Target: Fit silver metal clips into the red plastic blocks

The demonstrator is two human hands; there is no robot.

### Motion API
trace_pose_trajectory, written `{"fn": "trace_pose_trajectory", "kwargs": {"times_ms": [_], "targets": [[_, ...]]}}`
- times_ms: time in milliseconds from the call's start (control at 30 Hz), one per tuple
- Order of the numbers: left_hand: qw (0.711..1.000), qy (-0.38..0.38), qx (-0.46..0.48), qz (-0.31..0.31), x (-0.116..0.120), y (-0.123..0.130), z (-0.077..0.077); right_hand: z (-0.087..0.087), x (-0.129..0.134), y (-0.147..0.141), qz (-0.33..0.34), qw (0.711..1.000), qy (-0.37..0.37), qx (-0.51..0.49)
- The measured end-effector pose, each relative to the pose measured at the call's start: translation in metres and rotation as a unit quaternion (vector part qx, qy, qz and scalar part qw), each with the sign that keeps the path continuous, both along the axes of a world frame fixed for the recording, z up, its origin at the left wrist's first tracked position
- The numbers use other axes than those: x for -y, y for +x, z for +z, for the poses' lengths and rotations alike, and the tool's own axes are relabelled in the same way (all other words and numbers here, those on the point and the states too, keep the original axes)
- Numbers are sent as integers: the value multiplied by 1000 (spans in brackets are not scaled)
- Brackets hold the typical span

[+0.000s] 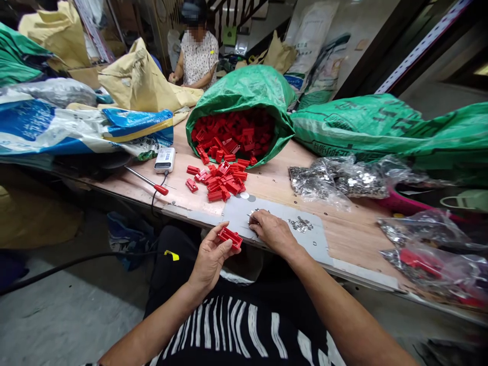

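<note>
My left hand (pixel 213 254) grips a red plastic battery-holder-like housing (pixel 230 237) between thumb and fingers, in front of the table edge. Its hollow side faces up toward me. Over the grey mat (pixel 318 239), my right hand (pixel 272 231) has its fingertips pinched together above a few small metal pieces. Whatever sits between those fingertips is too small to make out. To the right of that hand lies a small pile of flat metal pieces (pixel 301 224). Loose red housings (pixel 224 180) are heaped just behind the mat.
A green sack (pixel 244 84) spills more red housings. Plastic bags of metal parts (pixel 358 178) lie at right. At left are a screwdriver (pixel 160 189) with a red handle and a white device (pixel 164 159) with a cable. Another person (pixel 198 56) sits across the table.
</note>
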State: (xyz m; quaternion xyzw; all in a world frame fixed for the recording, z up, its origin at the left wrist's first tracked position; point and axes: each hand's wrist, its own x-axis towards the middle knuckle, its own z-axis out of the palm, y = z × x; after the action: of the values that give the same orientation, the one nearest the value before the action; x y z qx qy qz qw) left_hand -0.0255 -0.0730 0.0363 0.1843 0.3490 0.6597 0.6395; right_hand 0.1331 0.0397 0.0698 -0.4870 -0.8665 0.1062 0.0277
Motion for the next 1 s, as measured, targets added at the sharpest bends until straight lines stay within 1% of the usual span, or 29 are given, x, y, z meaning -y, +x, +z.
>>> {"fn": "trace_pose_trajectory", "kwargs": {"times_ms": [200, 367, 500, 700, 1000], "targets": [[999, -12, 25, -17, 0, -1, 1, 2, 1, -1, 4, 1000, 3, 8], [999, -17, 31, -16, 1, 0, 1, 6, 2, -2, -1, 1000, -10, 25], [999, -21, 32, -17, 2, 1, 0, 9, 2, -2, -6, 1000, -17, 20], [999, -25, 36, -16, 2, 1, -2, 8, -1, -1, 0, 1000, -23, 16], [999, -35, 37, -12, 3, 2, -1, 9, -1, -3, -3, 1000, -24, 13]]}}
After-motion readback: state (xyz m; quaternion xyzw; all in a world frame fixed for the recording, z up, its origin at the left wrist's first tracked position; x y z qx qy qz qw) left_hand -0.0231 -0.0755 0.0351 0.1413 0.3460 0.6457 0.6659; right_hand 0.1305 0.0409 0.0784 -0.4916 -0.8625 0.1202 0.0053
